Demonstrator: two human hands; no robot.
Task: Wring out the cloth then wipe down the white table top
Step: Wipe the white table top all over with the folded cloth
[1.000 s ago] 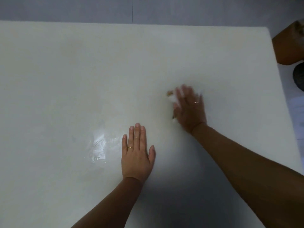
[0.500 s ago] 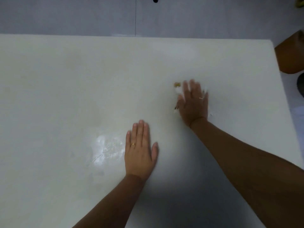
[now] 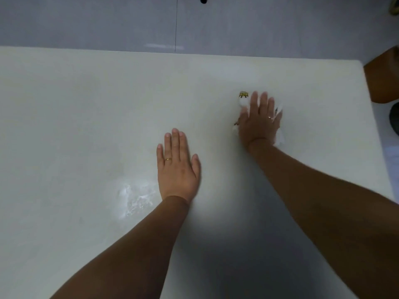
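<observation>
The white table top [image 3: 86, 117] fills most of the head view. My right hand [image 3: 260, 121] lies flat, fingers spread, pressing a white cloth [image 3: 244, 101] onto the table right of centre. The cloth is mostly hidden under the palm; a corner with a small yellow print pokes out past the fingertips, and another edge shows by the wrist. My left hand [image 3: 177, 167] rests palm down on the bare table, nearer to me and to the left, holding nothing. A wet, shiny patch [image 3: 136, 197] glistens just left of that wrist.
Grey floor tiles [image 3: 129, 22] lie beyond the table's far edge. A brown wooden piece of furniture [image 3: 384, 78] stands off the right corner, with a dark object [image 3: 394, 119] below it at the frame edge.
My right hand has slid the cloth away from me and slightly rightward across the table. The left hand has stayed planted; the view tilted up, showing more floor.
</observation>
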